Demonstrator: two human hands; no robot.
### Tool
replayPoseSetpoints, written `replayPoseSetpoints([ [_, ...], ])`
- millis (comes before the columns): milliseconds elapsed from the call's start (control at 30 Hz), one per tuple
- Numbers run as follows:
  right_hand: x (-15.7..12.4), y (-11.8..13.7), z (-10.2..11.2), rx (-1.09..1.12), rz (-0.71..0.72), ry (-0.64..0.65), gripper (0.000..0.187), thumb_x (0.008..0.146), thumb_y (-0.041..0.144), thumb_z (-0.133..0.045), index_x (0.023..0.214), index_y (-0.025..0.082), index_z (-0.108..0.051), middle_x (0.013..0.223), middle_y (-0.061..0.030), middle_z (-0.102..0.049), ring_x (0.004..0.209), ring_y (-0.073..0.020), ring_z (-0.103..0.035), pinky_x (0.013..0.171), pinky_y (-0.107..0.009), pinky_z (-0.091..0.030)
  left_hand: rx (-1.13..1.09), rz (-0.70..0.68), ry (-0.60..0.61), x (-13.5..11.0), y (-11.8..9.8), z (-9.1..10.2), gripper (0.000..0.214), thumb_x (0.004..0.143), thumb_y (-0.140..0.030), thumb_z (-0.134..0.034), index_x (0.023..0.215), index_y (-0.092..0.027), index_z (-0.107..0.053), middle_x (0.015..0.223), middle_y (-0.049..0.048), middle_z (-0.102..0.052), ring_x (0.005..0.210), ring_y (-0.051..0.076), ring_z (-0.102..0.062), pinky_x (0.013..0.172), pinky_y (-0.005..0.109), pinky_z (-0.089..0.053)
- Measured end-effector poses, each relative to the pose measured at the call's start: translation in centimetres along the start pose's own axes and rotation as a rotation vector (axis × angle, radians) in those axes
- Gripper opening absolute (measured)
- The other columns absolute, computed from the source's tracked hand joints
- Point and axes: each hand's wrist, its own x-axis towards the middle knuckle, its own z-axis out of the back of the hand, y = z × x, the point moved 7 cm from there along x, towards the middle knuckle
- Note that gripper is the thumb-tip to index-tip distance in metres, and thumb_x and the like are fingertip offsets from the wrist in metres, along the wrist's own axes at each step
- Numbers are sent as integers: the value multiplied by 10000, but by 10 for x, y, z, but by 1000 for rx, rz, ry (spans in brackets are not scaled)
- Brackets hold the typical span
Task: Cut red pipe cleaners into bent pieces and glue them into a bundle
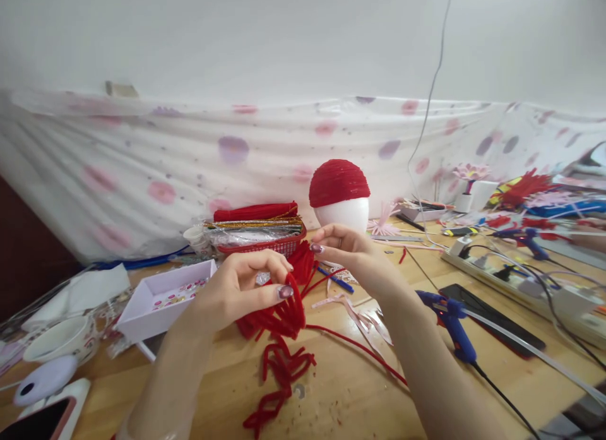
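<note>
My left hand [246, 285] is closed around a fan of looped red pipe cleaners [284, 314], thumb pressed on the loops. My right hand [353, 250] pinches the upper end of the same red bundle near its fingertips. Loose red pipe cleaner strands [279, 377] trail down onto the wooden table [341, 389] below my hands. Behind them stands a white foam ball [341, 190] with its top half covered in red pipe cleaner.
A red basket [265, 235] of pipe cleaners sits behind my hands, a white box [161, 298] to the left, a white bowl [59, 339] further left. A blue glue gun [452, 323] lies right of my forearm, beside a power strip [521, 279] and cables.
</note>
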Motion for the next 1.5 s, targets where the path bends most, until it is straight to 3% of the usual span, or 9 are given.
replayPoseSetpoints([
  [100,2,-1,-1,36,27,-11,188,750,236,-787,882,196,-660,825,8,-701,757,-127,-655,743,-273,-504,30,58,68,-1,4,-5,127,703,-294,-825,686,-217,-726,927,50,-731,1028,242,-623,963,339,-420],
  [267,4,-5,-5,79,25,-7,197,746,248,-798,865,192,-652,773,21,-693,695,-122,-645,712,-276,-495,-59,120,164,3,12,-20,186,714,-346,-817,695,-194,-711,799,45,-686,793,202,-614,780,323,-477],
  [633,17,-28,-2,238,-50,52,287,728,375,-839,876,187,-681,756,1,-717,715,-137,-683,792,-303,-537,-332,105,67,10,21,-18,271,637,-377,-890,634,-171,-714,719,37,-679,603,123,-557,594,243,-447],
  [767,16,-24,18,35,-63,-99,355,837,515,-722,987,194,-711,943,-61,-755,891,-185,-695,851,-333,-519,-322,70,39,8,20,-10,267,638,-387,-887,618,-188,-712,640,30,-636,668,163,-583,630,261,-446],
  [867,10,-9,15,-186,13,-112,493,927,651,-533,891,203,-735,1016,-71,-743,991,-219,-664,871,-347,-493,-317,71,45,7,23,-9,269,634,-386,-889,622,-184,-712,669,42,-649,687,174,-587,634,270,-448],
  [1067,1,1,-13,-447,95,-27,506,908,634,-575,642,205,-546,619,30,-528,603,-146,-486,583,-293,-347,-334,64,139,7,26,-19,225,695,-346,-859,672,-168,-722,751,43,-672,697,153,-596,652,253,-455],
  [1233,10,-6,8,-313,113,-104,400,931,522,-553,699,198,-591,710,12,-602,708,-158,-544,698,-298,-401,-351,-3,141,4,22,-11,229,740,-336,-832,676,-161,-698,721,23,-642,637,124,-555,598,230,-437],
  [1367,15,-19,31,-18,-5,-232,271,742,360,-780,775,217,-552,675,60,-573,648,-125,-524,643,-263,-403,-373,-56,124,2,15,-2,209,754,-319,-818,682,-173,-687,660,0,-580,652,133,-556,573,219,-439],
  [1500,17,-23,29,142,-54,-174,330,648,231,-789,911,219,-592,703,61,-588,669,-123,-610,695,-275,-510,-364,-76,129,3,10,0,201,761,-329,-809,689,-177,-698,645,-9,-556,652,133,-563,566,213,-450],
])
